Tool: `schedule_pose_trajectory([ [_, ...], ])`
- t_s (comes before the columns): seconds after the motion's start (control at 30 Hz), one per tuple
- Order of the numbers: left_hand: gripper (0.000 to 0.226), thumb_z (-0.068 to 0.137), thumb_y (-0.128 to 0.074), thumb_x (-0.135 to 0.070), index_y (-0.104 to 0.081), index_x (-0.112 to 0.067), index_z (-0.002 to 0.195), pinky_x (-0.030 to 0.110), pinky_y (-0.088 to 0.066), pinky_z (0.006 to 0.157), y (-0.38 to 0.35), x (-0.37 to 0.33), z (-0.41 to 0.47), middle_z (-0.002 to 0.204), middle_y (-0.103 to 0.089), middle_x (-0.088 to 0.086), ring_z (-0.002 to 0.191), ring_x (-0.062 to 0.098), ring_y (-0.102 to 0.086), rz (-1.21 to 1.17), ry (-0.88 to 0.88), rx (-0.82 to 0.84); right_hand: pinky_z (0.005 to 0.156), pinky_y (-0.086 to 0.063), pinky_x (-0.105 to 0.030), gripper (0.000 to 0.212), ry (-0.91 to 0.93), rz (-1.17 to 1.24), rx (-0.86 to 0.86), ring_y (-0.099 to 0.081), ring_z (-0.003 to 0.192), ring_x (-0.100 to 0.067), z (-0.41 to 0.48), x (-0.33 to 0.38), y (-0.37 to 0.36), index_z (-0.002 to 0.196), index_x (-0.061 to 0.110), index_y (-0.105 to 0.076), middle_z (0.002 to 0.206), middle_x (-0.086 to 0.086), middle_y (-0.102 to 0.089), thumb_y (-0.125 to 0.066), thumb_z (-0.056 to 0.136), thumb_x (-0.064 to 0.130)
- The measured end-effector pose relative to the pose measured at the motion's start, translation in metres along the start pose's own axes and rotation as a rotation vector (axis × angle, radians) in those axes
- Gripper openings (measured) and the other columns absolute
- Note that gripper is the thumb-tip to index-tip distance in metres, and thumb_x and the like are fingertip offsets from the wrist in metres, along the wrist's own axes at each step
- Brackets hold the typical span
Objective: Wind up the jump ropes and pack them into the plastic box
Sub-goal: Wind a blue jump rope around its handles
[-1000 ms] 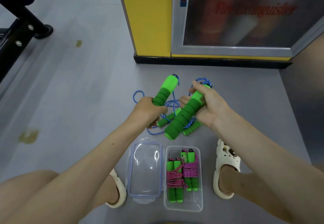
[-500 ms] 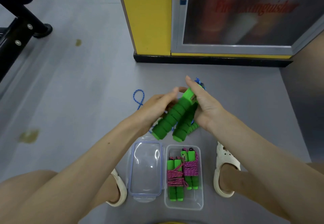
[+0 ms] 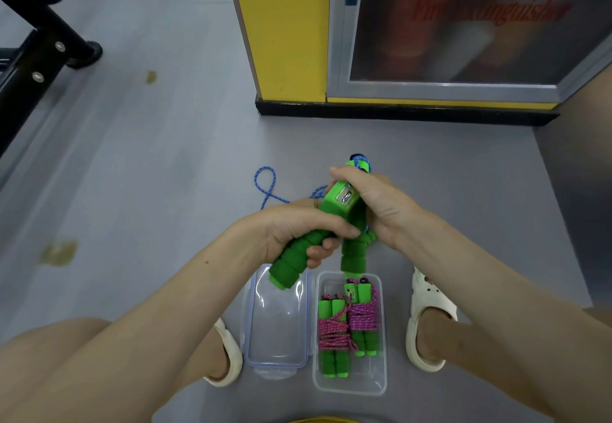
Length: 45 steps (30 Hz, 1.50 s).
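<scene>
Grey floor (image 3: 165,174), yellow pillar (image 3: 284,25) behind. Left hand (image 3: 291,230) clenched round one green foam handle (image 3: 298,257); right hand (image 3: 381,204) gripping second handle (image 3: 354,253), its middle hidden under palm. Blue rope (image 3: 265,184) mostly concealed behind both hands. Below, plastic box (image 3: 381,386) holding two wound pink-roped sets (image 3: 344,323); lid (image 3: 275,323) alongside, top edge covered.
</scene>
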<state>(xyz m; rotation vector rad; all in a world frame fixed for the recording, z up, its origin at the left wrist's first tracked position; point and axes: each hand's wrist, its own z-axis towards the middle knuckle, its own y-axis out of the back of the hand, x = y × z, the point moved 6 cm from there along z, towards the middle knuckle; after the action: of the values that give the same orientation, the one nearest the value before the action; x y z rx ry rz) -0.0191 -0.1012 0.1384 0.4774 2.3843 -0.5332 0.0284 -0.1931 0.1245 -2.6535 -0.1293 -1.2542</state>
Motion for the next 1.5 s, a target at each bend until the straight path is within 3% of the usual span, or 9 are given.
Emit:
schedule_pose_trajectory([
  [0.3, 0.019, 0.088, -0.057, -0.023, -0.041, -0.015, 0.082, 0.031, -0.033, 0.054, 0.007, -0.021, -0.004, 0.062, -0.036, -0.001, 0.063, 0.026, -0.045, 1.186, -0.209, -0.938, 0.064, -0.045, -0.029, 0.020, 0.021, 0.052, -0.199, -0.054, 0.059, -0.019, 0.001, -0.003, 0.002, 0.066, 0.011, -0.063, 0.064, -0.004, -0.060, -0.059, 0.082, 0.022],
  [0.57, 0.017, 0.088, -0.062, -0.019, -0.056, -0.014, 0.073, 0.023, -0.042, 0.045, 0.000, -0.001, 0.000, 0.055, -0.048, 0.004, 0.039, 0.012, -0.043, 0.022, -0.067, 0.083, 0.051, -0.039, -0.023, 0.032, 0.116, 0.122, -0.221, -0.047, 0.044, -0.010, 0.002, 0.020, 0.022, 0.053, 0.015, -0.057, 0.056, 0.000, -0.055, -0.057, 0.085, 0.022],
  [0.7, 0.018, 0.084, -0.060, -0.006, -0.051, -0.010, 0.070, 0.019, -0.032, 0.042, 0.009, -0.003, 0.010, 0.048, -0.047, 0.003, 0.033, 0.013, -0.036, 0.296, -0.036, -0.248, 0.053, -0.039, -0.024, 0.029, 0.008, 0.164, -0.278, -0.046, 0.048, -0.015, 0.002, 0.007, 0.023, 0.053, 0.016, -0.055, 0.052, 0.001, -0.053, -0.056, 0.081, 0.022],
  [0.9, 0.031, 0.087, -0.057, -0.030, -0.029, -0.016, 0.090, 0.032, -0.027, 0.051, 0.001, -0.023, -0.002, 0.063, -0.033, -0.001, 0.062, 0.029, -0.039, 1.285, -0.254, -0.974, 0.054, -0.041, -0.025, 0.026, 0.005, 0.190, -0.337, -0.049, 0.047, -0.016, 0.001, 0.008, 0.029, 0.056, 0.016, -0.056, 0.049, 0.001, -0.054, -0.056, 0.081, 0.024],
  [0.97, 0.030, 0.085, -0.060, -0.029, -0.033, -0.015, 0.087, 0.032, -0.034, 0.051, 0.006, -0.024, 0.001, 0.062, -0.040, -0.001, 0.061, 0.028, -0.044, 1.122, -0.306, -0.896, 0.058, -0.040, -0.027, 0.029, 0.035, 0.181, -0.311, -0.048, 0.051, -0.016, 0.002, 0.014, 0.029, 0.055, 0.016, -0.055, 0.051, 0.001, -0.053, -0.056, 0.082, 0.025],
  [1.17, 0.012, 0.091, -0.056, -0.022, -0.055, -0.013, 0.084, 0.020, -0.036, 0.043, 0.001, -0.001, 0.000, 0.056, -0.050, 0.002, 0.042, 0.012, -0.043, 0.065, -0.043, 0.011, 0.047, -0.037, -0.022, 0.031, 0.089, 0.271, -0.241, -0.045, 0.036, -0.008, 0.005, 0.022, 0.034, 0.057, 0.015, -0.051, 0.048, 0.004, -0.051, -0.055, 0.086, 0.022],
  [1.23, 0.015, 0.088, -0.060, -0.011, -0.052, -0.014, 0.076, 0.018, -0.028, 0.041, 0.005, 0.002, 0.004, 0.050, -0.046, 0.001, 0.038, 0.011, -0.035, 0.134, -0.055, -0.062, 0.046, -0.037, -0.021, 0.029, 0.057, 0.239, -0.264, -0.045, 0.037, -0.010, 0.005, 0.016, 0.034, 0.057, 0.015, -0.052, 0.044, 0.004, -0.049, -0.054, 0.085, 0.021],
  [1.4, 0.021, 0.082, -0.062, -0.024, -0.042, -0.018, 0.080, 0.029, -0.032, 0.052, 0.017, -0.013, 0.003, 0.058, -0.044, -0.003, 0.054, 0.022, -0.043, 1.033, -0.212, -0.821, 0.056, -0.038, -0.027, 0.021, 0.082, 0.232, -0.361, -0.045, 0.049, -0.016, 0.004, 0.015, 0.037, 0.057, 0.016, -0.053, 0.047, 0.002, -0.048, -0.056, 0.077, 0.018],
  [1.5, 0.022, 0.081, -0.064, -0.022, -0.043, -0.021, 0.074, 0.029, -0.039, 0.051, 0.018, -0.014, 0.003, 0.058, -0.047, -0.003, 0.055, 0.022, -0.048, 0.842, -0.319, -0.709, 0.051, -0.039, -0.024, 0.023, 0.118, 0.224, -0.318, -0.045, 0.045, -0.012, 0.005, 0.023, 0.036, 0.058, 0.015, -0.052, 0.047, 0.003, -0.048, -0.056, 0.080, 0.017],
])
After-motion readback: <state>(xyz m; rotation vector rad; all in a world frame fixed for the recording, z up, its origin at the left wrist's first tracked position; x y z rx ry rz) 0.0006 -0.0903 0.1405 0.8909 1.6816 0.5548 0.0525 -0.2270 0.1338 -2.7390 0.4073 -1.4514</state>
